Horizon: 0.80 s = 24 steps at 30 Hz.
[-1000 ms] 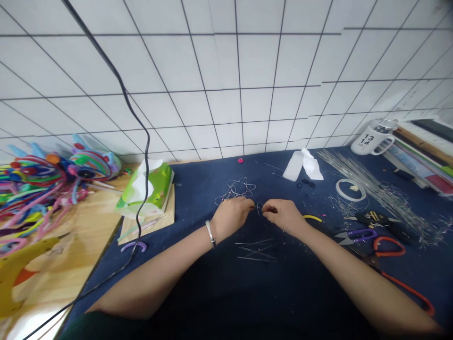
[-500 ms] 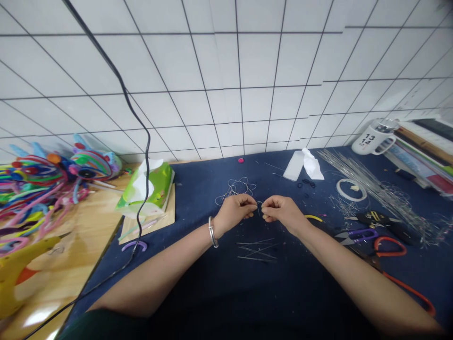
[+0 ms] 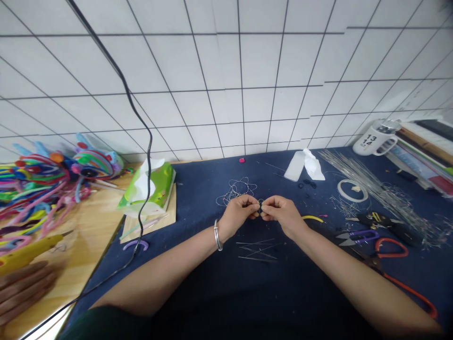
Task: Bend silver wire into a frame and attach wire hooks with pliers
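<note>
My left hand [image 3: 241,212], a silver bangle at its wrist, pinches one side of a thin bent wire [image 3: 261,201]. From the other side my right hand [image 3: 279,212] pinches the same wire, the fingertips of both hands almost touching. The wire forms a small loop, partly hidden by the fingers. Just behind my left hand lies a loose tangle of thin wire [image 3: 236,189]. Closer to me, several straight wire pieces [image 3: 257,250] rest crossed on the dark blue cloth [image 3: 205,189].
At right are orange-handled cutters [image 3: 391,248], purple scissors [image 3: 361,236], black pliers [image 3: 375,219], a wire bundle [image 3: 357,172] and a mug [image 3: 375,139]. A tissue pack [image 3: 155,189] sits left. Another person's hand [image 3: 26,288] is near a yellow glue gun [image 3: 31,252]. A black cable [image 3: 141,120] hangs in front.
My hands have come closer together, narrowing the gap at the wire. At far left, another person's hand has appeared and the yellow glue gun has shifted.
</note>
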Each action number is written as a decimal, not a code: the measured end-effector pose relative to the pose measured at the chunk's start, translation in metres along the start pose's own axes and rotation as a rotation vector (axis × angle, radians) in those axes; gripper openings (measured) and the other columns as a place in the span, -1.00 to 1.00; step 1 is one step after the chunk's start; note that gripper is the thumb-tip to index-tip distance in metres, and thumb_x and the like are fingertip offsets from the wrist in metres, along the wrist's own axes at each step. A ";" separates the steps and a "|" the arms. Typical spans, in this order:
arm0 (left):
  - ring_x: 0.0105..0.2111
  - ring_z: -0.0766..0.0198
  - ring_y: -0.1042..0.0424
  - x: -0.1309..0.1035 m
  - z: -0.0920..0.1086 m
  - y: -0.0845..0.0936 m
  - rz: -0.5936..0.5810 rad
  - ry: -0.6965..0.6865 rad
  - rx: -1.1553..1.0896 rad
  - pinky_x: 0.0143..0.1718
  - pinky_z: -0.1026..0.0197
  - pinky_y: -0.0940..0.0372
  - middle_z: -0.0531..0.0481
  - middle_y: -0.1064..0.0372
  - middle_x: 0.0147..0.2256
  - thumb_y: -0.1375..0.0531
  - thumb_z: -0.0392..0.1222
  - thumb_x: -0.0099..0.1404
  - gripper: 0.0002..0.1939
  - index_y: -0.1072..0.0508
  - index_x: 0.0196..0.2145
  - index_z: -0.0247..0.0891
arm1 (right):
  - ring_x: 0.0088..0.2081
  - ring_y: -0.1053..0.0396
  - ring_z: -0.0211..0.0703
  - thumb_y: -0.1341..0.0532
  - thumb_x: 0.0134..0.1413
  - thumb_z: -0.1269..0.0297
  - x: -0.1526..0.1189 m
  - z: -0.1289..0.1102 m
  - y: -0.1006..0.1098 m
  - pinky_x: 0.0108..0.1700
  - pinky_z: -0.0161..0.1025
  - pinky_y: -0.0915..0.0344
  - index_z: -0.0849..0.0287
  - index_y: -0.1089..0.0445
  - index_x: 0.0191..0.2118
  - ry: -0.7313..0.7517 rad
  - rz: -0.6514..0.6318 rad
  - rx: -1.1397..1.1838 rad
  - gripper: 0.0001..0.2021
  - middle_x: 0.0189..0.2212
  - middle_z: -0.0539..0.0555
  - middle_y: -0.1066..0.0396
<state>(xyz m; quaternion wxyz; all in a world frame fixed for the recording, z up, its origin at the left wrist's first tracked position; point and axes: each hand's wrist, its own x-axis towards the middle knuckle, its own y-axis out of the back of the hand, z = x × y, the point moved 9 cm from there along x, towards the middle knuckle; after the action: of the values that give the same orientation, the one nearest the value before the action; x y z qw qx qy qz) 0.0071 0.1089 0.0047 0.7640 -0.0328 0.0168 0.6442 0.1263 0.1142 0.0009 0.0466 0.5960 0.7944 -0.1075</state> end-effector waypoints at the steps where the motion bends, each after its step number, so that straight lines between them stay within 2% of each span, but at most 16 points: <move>1: -0.52 0.39 -0.34 0.000 -0.001 0.000 0.002 -0.003 -0.011 -0.47 0.31 -0.29 0.02 -0.33 -0.52 -0.16 -0.17 0.12 -0.84 -0.36 -0.39 -0.34 | -0.49 -0.34 -0.29 -0.25 -0.19 0.20 0.000 0.000 0.000 -0.35 -0.21 -0.34 0.23 -0.32 -0.41 0.003 0.003 0.003 -0.79 -0.55 -0.02 -0.35; 24: -0.52 0.40 -0.33 -0.001 -0.005 -0.001 0.044 -0.016 -0.029 -0.45 0.30 -0.26 0.05 -0.31 -0.53 -0.15 -0.21 0.11 -0.89 -0.35 -0.42 -0.33 | -0.49 -0.34 -0.28 -0.25 -0.19 0.21 -0.001 0.004 0.000 -0.35 -0.20 -0.33 0.23 -0.32 -0.42 0.008 0.019 -0.002 -0.80 -0.55 -0.01 -0.35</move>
<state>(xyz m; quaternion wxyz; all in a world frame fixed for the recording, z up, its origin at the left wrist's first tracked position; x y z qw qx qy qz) 0.0081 0.1073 0.0000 0.7491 -0.0385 0.0022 0.6613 0.1262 0.1125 -0.0029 0.0450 0.6040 0.7889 -0.1040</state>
